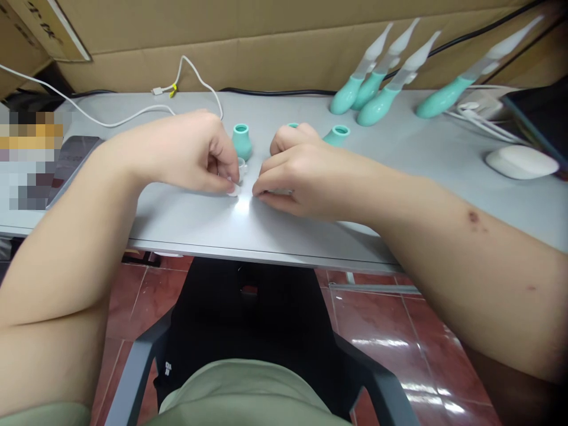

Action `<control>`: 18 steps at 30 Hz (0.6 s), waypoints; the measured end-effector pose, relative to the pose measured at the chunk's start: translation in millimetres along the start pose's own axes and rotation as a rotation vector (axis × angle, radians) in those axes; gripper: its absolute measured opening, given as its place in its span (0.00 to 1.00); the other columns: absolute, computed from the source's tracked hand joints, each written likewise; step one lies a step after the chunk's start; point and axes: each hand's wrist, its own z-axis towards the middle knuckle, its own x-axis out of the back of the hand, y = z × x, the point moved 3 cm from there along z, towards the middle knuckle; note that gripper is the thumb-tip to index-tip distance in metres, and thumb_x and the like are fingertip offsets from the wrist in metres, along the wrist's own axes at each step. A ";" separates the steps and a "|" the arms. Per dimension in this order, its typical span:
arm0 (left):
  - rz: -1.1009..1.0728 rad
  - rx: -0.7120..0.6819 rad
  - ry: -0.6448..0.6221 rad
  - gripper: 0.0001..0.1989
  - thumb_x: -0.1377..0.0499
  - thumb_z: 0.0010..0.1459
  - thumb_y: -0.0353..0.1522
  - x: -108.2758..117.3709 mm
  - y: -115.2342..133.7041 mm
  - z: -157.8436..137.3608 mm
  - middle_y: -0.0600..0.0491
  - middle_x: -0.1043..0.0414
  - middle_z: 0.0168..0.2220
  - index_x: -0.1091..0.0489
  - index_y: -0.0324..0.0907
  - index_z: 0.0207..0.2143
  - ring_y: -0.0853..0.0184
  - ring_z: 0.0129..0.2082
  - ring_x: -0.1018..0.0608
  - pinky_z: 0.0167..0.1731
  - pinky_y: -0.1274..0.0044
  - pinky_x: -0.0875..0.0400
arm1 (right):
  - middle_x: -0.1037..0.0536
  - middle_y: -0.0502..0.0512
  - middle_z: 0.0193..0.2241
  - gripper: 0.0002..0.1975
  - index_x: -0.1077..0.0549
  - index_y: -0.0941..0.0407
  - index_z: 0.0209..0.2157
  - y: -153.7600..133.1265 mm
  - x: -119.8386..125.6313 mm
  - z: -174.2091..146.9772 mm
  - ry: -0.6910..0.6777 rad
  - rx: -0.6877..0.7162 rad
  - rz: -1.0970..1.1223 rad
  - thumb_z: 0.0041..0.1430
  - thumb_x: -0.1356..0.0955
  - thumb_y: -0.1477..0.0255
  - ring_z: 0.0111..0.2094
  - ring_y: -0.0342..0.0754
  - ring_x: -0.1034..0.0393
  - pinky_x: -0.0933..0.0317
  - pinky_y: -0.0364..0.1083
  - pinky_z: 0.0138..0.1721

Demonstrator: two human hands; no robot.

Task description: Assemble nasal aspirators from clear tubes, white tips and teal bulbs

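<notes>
My left hand is closed in a pinch over the grey table, and a small white piece shows at its fingertips. Beside those fingers is a clear plastic piece, partly covered by them. My right hand is a short gap to the right, fingers curled together; what it holds, if anything, is mostly hidden. A teal rubber bulb with an open neck stands just behind my left fingers. Another teal bulb sits behind my right hand, and a third teal rim peeks out above it.
Several teal bulbs with clear necks and long white tips lean against the cardboard wall. A white cable lies at the back left. On the right are a white mouse-shaped object and more cables. The table's front edge is close.
</notes>
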 end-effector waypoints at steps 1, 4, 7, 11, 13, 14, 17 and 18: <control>-0.040 -0.002 -0.004 0.18 0.28 0.73 0.50 1.1 -1.1 -0.7 0.64 0.15 0.30 0.08 0.47 0.40 0.73 0.25 0.22 0.32 0.75 0.29 | 0.13 0.58 0.37 0.19 0.14 0.54 0.38 -0.1 -0.2 0.3 0.008 0.003 0.015 0.85 0.33 0.76 0.52 0.60 0.33 0.41 0.63 0.61; -0.130 0.002 0.008 0.20 0.25 0.71 0.54 6.0 -4.9 -3.8 0.59 0.12 0.32 0.07 0.48 0.41 0.67 0.28 0.17 0.33 0.72 0.22 | 0.14 0.57 0.37 0.17 0.14 0.53 0.39 1.7 0.4 -0.2 0.042 0.019 0.054 0.85 0.32 0.77 0.54 0.59 0.30 0.39 0.63 0.63; -0.215 -0.007 0.076 0.27 0.22 0.70 0.61 10.7 -7.9 -7.7 0.57 0.12 0.33 0.05 0.47 0.43 0.61 0.32 0.10 0.46 0.61 0.09 | 0.12 0.55 0.39 0.12 0.12 0.51 0.43 4.7 5.2 -1.6 0.080 -0.013 0.099 0.83 0.28 0.74 0.56 0.60 0.27 0.37 0.66 0.67; -0.431 -0.102 0.297 0.24 0.11 0.61 0.56 14.3 -14.9 -7.7 0.54 0.10 0.36 0.02 0.48 0.45 0.52 0.34 0.05 0.45 0.50 0.03 | 0.09 0.56 0.42 0.09 0.10 0.49 0.46 9.0 19.0 -4.4 0.294 -0.130 0.245 0.79 0.27 0.72 0.58 0.61 0.21 0.28 0.62 0.63; -0.515 -0.168 0.443 0.22 0.08 0.59 0.52 14.4 -23.1 -3.4 0.50 0.08 0.37 0.02 0.49 0.44 0.51 0.33 0.06 0.43 0.47 0.02 | 0.08 0.56 0.44 0.08 0.10 0.49 0.44 12.5 24.4 -5.6 0.445 -0.188 0.340 0.77 0.25 0.72 0.52 0.57 0.18 0.25 0.59 0.59; -0.544 -0.193 0.501 0.22 0.07 0.58 0.52 13.6 -28.2 -0.3 0.49 0.07 0.37 0.02 0.49 0.44 0.51 0.34 0.05 0.44 0.46 0.01 | 0.07 0.55 0.44 0.06 0.10 0.49 0.43 14.7 25.9 -5.8 0.516 -0.207 0.390 0.75 0.23 0.71 0.49 0.55 0.18 0.24 0.58 0.57; -0.607 -0.270 0.570 0.24 0.06 0.59 0.53 8.5 -42.6 10.2 0.48 0.06 0.40 0.04 0.50 0.47 0.46 0.38 0.03 0.47 0.43 0.00 | 0.08 0.53 0.41 0.07 0.11 0.50 0.39 21.2 26.2 -5.3 0.697 -0.233 0.522 0.71 0.17 0.63 0.42 0.52 0.18 0.24 0.57 0.51; -0.617 -0.288 0.572 0.24 0.07 0.61 0.53 6.6 -46.1 13.0 0.48 0.06 0.41 0.04 0.49 0.48 0.44 0.41 0.02 0.48 0.42 -0.01 | 0.08 0.53 0.41 0.10 0.11 0.50 0.39 22.7 25.6 -4.9 0.740 -0.239 0.545 0.71 0.16 0.60 0.42 0.52 0.18 0.24 0.57 0.50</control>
